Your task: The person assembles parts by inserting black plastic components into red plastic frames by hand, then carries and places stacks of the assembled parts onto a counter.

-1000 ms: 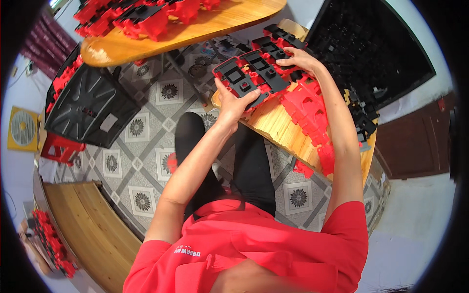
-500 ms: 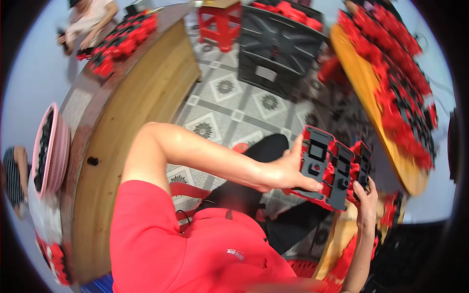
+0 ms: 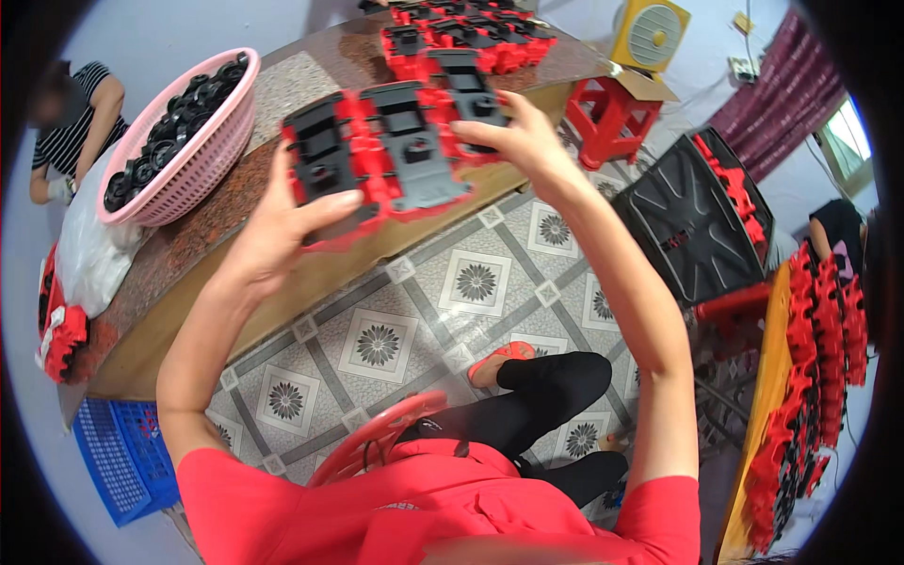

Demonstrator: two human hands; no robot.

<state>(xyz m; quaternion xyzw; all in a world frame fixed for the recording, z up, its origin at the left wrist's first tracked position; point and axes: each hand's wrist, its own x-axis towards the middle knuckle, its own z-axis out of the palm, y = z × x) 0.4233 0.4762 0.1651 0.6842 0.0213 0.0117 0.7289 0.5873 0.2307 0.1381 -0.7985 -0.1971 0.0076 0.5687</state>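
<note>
The left hand [image 3: 287, 221] and right hand [image 3: 508, 137] hold up a row of 3 red-and-black plastic pieces [image 3: 400, 146] at the near side of the speckled stone counter [image 3: 193, 235]. The left fingers grip the row's left end — thumb across a black face, the other fingers mostly hidden behind. The right fingers are closed on the opposite end, thumb in front. On the counter, a pink basket [image 3: 193, 193] of dark round parts [image 3: 184, 122] stands to the left; similar red-and-black pieces [image 3: 471, 38] lie toward its far right. Below the counter's left end sits a blue crate [image 3: 127, 461].
</note>
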